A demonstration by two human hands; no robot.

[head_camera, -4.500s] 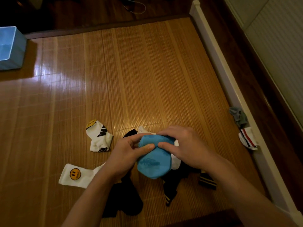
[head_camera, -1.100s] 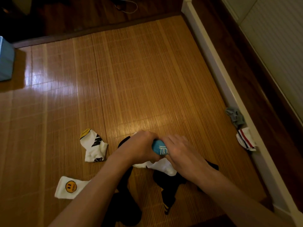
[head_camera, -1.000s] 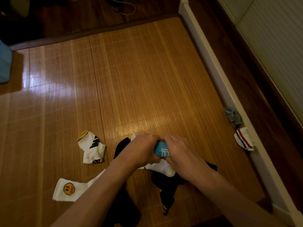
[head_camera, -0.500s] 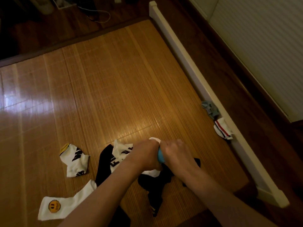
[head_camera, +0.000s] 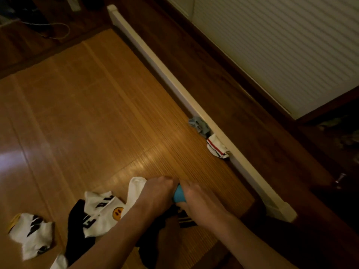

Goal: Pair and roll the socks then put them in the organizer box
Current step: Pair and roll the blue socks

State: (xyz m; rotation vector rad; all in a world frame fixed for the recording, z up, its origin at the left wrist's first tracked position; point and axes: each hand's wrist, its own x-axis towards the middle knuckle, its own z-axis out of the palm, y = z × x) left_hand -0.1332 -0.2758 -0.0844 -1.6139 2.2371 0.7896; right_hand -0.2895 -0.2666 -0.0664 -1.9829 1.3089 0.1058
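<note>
Head view: my left hand [head_camera: 158, 193] and right hand [head_camera: 194, 200] squeeze the soft blue sock roll [head_camera: 178, 195]; I'd grip its middle.

a bamboo mat [head_camera: 97, 113] lies beside a white rail [head_camera: 174, 86], a ribbed white panel [head_camera: 272, 45] beyond it.

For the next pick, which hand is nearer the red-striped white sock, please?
Right: the right hand sits below-left of the red-striped white sock; the left hand lies farther left.
</note>
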